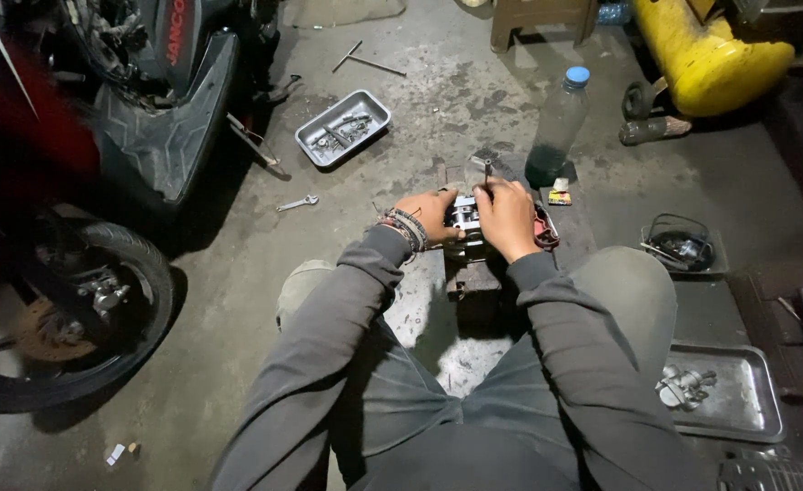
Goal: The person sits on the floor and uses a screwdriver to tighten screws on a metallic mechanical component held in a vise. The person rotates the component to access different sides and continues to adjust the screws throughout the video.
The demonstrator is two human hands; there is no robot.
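Note:
A metal engine part rests on a low block between my knees. My left hand, with bead bracelets on the wrist, grips the part from its left side. My right hand lies over the part's right side, and its fingers hold a thin metal tool that stands upright above the part. A reddish gasket-like piece shows just right of my right hand.
A motorbike with its front wheel stands at left. On the concrete floor lie a small tray of tools, a wrench, a plastic bottle, a yellow tank and a steel tray with parts at right.

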